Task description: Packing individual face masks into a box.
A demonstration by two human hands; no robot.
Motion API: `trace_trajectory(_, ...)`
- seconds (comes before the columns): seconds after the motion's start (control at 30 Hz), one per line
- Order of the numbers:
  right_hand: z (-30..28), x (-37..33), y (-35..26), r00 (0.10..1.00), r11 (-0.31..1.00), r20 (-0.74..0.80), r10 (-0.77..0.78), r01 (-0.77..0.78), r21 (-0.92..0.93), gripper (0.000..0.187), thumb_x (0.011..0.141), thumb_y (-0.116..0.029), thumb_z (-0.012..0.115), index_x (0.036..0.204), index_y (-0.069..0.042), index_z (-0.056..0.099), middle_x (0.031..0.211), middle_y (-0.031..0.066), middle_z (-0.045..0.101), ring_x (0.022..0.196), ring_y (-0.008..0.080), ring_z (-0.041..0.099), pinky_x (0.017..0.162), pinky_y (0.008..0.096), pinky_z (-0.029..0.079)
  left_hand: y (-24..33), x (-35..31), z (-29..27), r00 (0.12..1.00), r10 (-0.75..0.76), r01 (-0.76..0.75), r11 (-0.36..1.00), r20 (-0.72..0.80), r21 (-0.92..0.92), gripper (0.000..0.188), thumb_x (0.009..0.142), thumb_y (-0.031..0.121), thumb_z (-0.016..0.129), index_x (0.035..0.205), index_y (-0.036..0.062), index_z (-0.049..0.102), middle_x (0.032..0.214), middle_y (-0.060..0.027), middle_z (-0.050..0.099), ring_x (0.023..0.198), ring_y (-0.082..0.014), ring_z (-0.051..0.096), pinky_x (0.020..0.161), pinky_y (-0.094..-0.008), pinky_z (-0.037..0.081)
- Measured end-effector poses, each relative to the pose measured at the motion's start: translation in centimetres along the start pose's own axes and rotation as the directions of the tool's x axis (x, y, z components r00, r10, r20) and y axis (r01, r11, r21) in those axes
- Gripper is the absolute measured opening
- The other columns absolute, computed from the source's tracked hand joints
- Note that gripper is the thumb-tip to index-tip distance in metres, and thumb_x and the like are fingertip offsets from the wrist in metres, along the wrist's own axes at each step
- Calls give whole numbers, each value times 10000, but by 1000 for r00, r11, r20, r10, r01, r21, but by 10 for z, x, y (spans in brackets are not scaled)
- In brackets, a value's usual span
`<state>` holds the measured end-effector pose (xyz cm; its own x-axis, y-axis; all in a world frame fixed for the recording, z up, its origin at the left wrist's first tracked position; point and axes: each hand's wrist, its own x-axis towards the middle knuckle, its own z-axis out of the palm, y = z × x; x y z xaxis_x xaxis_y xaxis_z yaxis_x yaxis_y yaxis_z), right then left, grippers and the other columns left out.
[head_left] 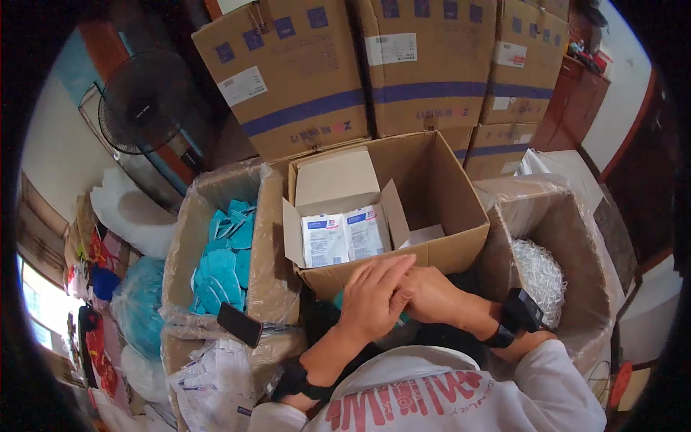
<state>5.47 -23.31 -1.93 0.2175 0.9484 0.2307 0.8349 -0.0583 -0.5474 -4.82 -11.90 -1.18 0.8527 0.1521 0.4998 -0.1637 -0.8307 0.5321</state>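
My left hand (373, 297) and my right hand (440, 294) meet just in front of the open carton. The left fingers are pressed together and reach across toward the right hand, with the thumb below them. Anything inside that grip is hidden. My right hand's fingers are mostly covered by the left. Teal material (402, 318) shows under my hands; whether they touch it I cannot tell. Beyond them, a white inner box (338, 180) with open flaps stands in the cardboard carton (392, 261). It holds white printed packets (325, 240) in two stacks.
A plastic-lined carton (277, 266) at left holds teal folded face masks (219, 277); a dark phone (240, 325) rests on its edge. White packets (216, 381) lie nearer. The right carton (586, 273) contains white strands (540, 277). Large stacked cartons (432, 65) and a fan (140, 101) stand behind.
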Motion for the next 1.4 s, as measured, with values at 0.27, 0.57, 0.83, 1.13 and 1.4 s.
trace_trajectory(0.27,6,-3,-1,951,550,-122,284,-58,833,322,870,-206,518,1109,-18,413,851,163,577,789,256,586,697,349,451,-27,12,10,975,-175,146,970,-138,-194,365,874,391,454,976,68,590,772,-130,618,668,-297,607,579,-347,471)
trace_trajectory(0.57,19,-7,-2,972,951,-31,233,-221,216,189,864,-221,471,920,-47,517,742,196,579,691,409,543,604,474,438,-34,18,-5,937,-181,193,981,-300,11,226,877,207,477,834,34,617,743,-68,585,721,-195,542,664,-311,426)
trace_trajectory(0.83,31,-17,10,998,934,-56,22,0,357,190,774,-95,493,932,-12,560,742,187,594,743,378,573,675,411,469,-10,12,8,980,134,-131,991,150,-31,446,842,459,419,951,71,609,852,-114,592,825,-313,537,745,-386,417)
trace_trajectory(1.13,15,-22,3,798,489,523,300,-599,634,226,893,-236,477,931,-26,551,846,48,542,759,115,505,660,261,423,-29,-2,6,949,0,7,1000,317,-20,436,829,492,423,891,115,634,730,-112,601,696,-293,560,609,-388,438)
trace_trajectory(1.4,-9,-23,12,858,874,479,183,-365,320,281,902,-287,477,931,-19,560,733,60,558,689,115,503,619,258,425,-47,-4,-33,953,-255,252,967,163,37,255,812,303,526,757,87,649,715,-114,619,688,-297,593,614,-369,467)
